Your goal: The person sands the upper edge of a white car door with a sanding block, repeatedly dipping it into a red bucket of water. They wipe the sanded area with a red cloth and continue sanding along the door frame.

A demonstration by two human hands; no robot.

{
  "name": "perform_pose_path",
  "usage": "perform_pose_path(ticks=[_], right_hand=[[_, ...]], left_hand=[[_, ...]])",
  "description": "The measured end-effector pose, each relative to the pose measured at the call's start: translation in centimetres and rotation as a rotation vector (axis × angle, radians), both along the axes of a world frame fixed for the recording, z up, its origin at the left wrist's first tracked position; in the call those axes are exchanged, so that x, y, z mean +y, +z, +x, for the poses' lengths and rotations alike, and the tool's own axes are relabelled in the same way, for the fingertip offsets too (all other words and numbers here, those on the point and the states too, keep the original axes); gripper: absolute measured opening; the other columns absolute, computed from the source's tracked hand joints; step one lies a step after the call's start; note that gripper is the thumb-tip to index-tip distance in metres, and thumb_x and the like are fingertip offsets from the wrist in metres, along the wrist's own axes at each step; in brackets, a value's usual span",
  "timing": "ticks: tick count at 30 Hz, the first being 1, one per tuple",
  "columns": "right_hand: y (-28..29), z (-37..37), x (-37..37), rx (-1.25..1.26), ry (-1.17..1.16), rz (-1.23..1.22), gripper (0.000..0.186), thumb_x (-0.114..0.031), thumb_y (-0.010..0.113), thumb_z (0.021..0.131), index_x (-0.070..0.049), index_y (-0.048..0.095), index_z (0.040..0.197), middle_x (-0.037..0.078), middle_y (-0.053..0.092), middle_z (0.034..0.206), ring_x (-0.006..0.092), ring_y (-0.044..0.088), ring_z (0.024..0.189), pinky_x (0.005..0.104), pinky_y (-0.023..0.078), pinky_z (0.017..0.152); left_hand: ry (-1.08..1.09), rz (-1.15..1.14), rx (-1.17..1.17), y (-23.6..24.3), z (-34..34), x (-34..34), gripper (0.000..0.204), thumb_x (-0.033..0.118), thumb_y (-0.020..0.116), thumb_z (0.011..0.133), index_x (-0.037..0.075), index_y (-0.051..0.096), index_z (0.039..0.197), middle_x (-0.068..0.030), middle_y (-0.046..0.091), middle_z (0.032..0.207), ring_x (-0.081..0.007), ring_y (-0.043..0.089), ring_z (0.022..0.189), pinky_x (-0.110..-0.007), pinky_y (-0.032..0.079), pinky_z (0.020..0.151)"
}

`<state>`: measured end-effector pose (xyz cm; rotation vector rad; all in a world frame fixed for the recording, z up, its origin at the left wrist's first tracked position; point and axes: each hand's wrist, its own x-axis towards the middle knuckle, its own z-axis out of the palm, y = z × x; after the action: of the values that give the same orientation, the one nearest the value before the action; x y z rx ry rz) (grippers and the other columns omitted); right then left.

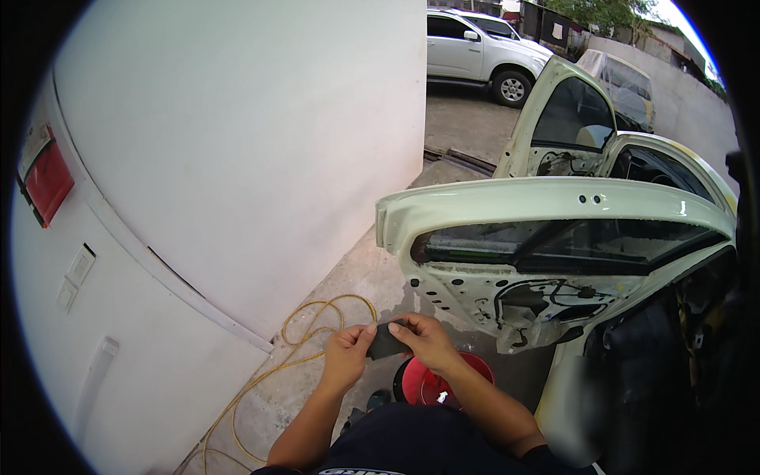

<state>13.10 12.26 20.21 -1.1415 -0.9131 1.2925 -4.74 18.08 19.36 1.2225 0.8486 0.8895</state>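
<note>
My left hand [348, 352] and my right hand [427, 342] hold a dark grey, flat rectangular sheet [384, 347] between them, thumbs pressed on it in front of my body. Just below and right of the sheet, a red bucket [476, 369] stands on the concrete, partly hidden by my right forearm. A stripped pale car door [570, 194], with dark glass and exposed holes and wiring in its inner panel, stands open beyond my right hand.
A white wall [237, 103] fills the left, with a red item [49, 174] hung on it. A looped yellow hose [301, 343] lies along its foot. Another open car door [516, 136], a white vehicle [459, 51] and metal strips [467, 162] are farther back.
</note>
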Motion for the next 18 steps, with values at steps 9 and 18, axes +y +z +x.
perform_pose_path(ticks=[9, 18], right_hand=[[-2.1, -0.7, 0.3, -0.036, -0.147, 0.119, 0.022, -0.021, 0.068, 0.103, -0.004, 0.069, 0.089, -0.008, 0.057, 0.077, 0.0018, 0.046, 0.071, 0.0218, 0.038, 0.064], [-2.9, -0.7, -0.6, 0.01, -0.256, 0.062, 0.023, -0.024, 0.065, 0.105, -0.005, 0.069, 0.092, -0.004, 0.062, 0.081, 0.0029, 0.051, 0.075, 0.0228, 0.042, 0.065]], left_hand=[[0.034, 0.186, 0.155, -0.2, 0.6, -0.4, 0.03, 0.025, 0.067, 0.104, -0.002, 0.075, 0.094, 0.0058, 0.061, 0.07, -0.0025, 0.047, 0.063, -0.024, 0.038, 0.055], [-0.171, -0.154, 0.111, -0.6, -0.2, -0.7, 0.018, 0.015, 0.074, 0.098, -0.002, 0.073, 0.101, -0.0046, 0.073, 0.079, -0.0077, 0.068, 0.067, -0.021, 0.055, 0.063]])
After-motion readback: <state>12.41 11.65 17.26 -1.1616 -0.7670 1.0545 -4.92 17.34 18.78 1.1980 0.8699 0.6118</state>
